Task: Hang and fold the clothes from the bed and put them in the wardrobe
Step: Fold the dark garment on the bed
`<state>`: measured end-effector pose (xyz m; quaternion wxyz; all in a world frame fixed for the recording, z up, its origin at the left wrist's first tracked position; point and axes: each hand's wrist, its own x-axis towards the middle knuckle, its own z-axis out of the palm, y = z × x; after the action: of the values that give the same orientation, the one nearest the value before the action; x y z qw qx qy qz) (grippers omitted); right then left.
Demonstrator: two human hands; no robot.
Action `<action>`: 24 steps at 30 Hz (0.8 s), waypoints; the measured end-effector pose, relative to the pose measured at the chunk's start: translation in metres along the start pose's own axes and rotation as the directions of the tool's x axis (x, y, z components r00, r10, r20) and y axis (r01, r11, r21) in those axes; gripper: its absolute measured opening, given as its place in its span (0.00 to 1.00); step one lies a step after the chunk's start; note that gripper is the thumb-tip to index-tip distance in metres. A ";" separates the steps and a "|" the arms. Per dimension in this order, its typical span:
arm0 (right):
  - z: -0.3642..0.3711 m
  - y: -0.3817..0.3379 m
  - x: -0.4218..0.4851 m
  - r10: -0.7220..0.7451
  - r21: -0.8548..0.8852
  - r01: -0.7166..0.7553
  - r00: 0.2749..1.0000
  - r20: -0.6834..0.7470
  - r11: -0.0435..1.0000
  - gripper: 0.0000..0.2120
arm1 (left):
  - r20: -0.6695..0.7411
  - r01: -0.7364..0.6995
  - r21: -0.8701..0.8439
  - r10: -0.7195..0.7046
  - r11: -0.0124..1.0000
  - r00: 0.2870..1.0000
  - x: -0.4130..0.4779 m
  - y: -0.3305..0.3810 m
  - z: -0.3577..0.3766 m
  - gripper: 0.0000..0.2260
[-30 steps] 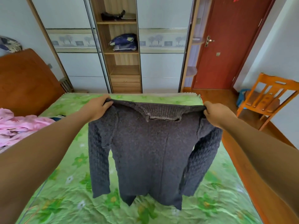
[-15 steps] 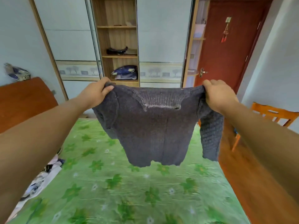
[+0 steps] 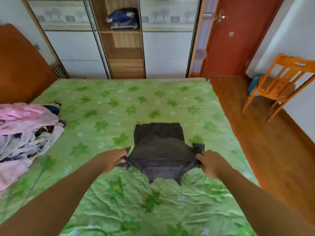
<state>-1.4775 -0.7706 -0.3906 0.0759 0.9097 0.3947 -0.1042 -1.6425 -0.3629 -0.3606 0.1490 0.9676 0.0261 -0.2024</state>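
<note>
Sweater point(image 3: 158, 150) spread on bed point(image 3: 119, 103), centre frame — long axis up-frame, collar nearest. Left hand point(image 3: 113, 160), right hand point(image 3: 210, 163): fingers point(image 3: 121, 153) curled on its shoulders, both equally near.

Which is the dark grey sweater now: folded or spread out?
Spread out. The sweater lies opened out on the bed, hem farthest away, no fold across its body; the left hand and right hand grip its shoulders.
</note>
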 end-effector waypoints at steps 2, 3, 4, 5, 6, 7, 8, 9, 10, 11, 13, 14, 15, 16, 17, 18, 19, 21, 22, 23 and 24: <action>0.061 -0.017 -0.009 -0.021 0.007 0.021 0.995 0.099 1.000 0.13 | 0.100 0.012 0.058 -0.018 0.998 0.995 0.002 -0.007 0.067 0.12; 0.090 -0.026 -0.014 -0.029 0.013 0.027 0.988 0.150 1.000 0.14 | 0.151 0.010 0.076 -0.022 0.997 0.988 0.002 -0.011 0.100 0.12; 0.117 -0.033 -0.018 -0.039 0.014 0.037 0.980 0.194 0.999 0.15 | 0.196 0.006 0.091 -0.024 0.996 0.980 0.002 -0.015 0.132 0.12; 0.142 -0.042 -0.024 -0.051 0.008 0.051 0.971 0.235 0.999 0.16 | 0.236 -0.001 0.112 -0.026 0.994 0.971 0.001 -0.018 0.162 0.12; 0.165 -0.050 -0.030 -0.066 -0.002 0.069 0.957 0.283 0.998 0.16 | 0.273 -0.009 0.132 -0.028 0.991 0.962 -0.001 -0.020 0.189 0.12; 0.185 -0.057 -0.036 -0.079 -0.006 0.085 0.941 0.329 0.996 0.17 | 0.307 -0.021 0.151 -0.027 0.988 0.951 -0.004 -0.020 0.214 0.12; 0.204 -0.064 -0.042 -0.085 -0.003 0.092 0.929 0.360 0.996 0.17 | 0.332 -0.032 0.167 -0.026 0.985 0.943 -0.006 -0.020 0.237 0.12; 0.222 -0.070 -0.047 -0.091 -0.001 0.098 0.920 0.382 0.995 0.18 | 0.343 -0.041 0.188 -0.027 0.981 0.939 -0.009 -0.020 0.258 0.12; 0.237 -0.075 -0.051 -0.099 0.000 0.109 0.907 0.410 0.994 0.18 | 0.357 -0.051 0.212 -0.028 0.976 0.934 -0.011 -0.019 0.277 0.12; 0.250 -0.080 -0.055 -0.110 0.001 0.123 0.889 0.445 0.992 0.19 | 0.374 -0.061 0.237 -0.033 0.969 0.927 -0.014 -0.018 0.293 0.12; 0.275 -0.087 -0.060 -0.127 0.006 0.144 0.853 0.505 0.990 0.20 | 0.405 -0.092 0.298 -0.039 0.950 0.913 -0.019 -0.015 0.321 0.13; 0.286 -0.089 -0.062 -0.129 0.005 0.148 0.839 0.529 0.989 0.20 | 0.417 -0.103 0.331 -0.048 0.938 0.908 -0.021 -0.014 0.334 0.13; 0.296 -0.090 -0.062 -0.129 0.006 0.151 0.825 0.550 0.988 0.20 | 0.427 -0.105 0.360 -0.064 0.927 0.902 -0.022 -0.014 0.344 0.13; 0.305 -0.091 -0.063 -0.127 0.006 0.152 0.806 0.578 0.988 0.20 | 0.440 -0.104 0.385 -0.084 0.917 0.894 -0.022 -0.015 0.354 0.13; 0.314 -0.092 -0.063 -0.124 0.007 0.152 0.784 0.608 0.988 0.20 | 0.457 -0.101 0.405 -0.105 0.909 0.883 -0.023 -0.016 0.362 0.13; 0.322 -0.093 -0.065 -0.123 0.010 0.151 0.765 0.632 0.988 0.20 | 0.476 -0.101 0.420 -0.124 0.902 0.871 -0.024 -0.017 0.371 0.14; 0.332 -0.094 -0.067 -0.122 0.011 0.152 0.748 0.652 0.988 0.20 | 0.497 -0.104 0.433 -0.140 0.896 0.857 -0.025 -0.017 0.380 0.14; 0.348 -0.098 -0.072 -0.115 0.004 0.153 0.726 0.679 0.988 0.19 | 0.518 -0.102 0.454 -0.169 0.885 0.838 -0.028 -0.017 0.399 0.14; 0.355 -0.100 -0.074 -0.109 -0.013 0.160 0.729 0.675 0.987 0.19 | 0.514 -0.096 0.465 -0.180 0.880 0.839 -0.029 -0.016 0.408 0.15; 0.361 -0.101 -0.075 -0.103 -0.038 0.173 0.734 0.671 0.984 0.21 | 0.506 -0.085 0.475 -0.193 0.876 0.840 -0.030 -0.015 0.415 0.15; 0.365 -0.103 -0.076 -0.097 -0.057 0.183 0.730 0.677 0.981 0.25 | 0.504 -0.068 0.481 -0.212 0.874 0.838 -0.029 -0.014 0.421 0.17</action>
<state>-1.6509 -0.8345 -0.7305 0.2591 0.7725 0.4138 -0.4060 -1.8325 -0.4748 -0.7204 -0.1023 0.8747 -0.0307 -0.4728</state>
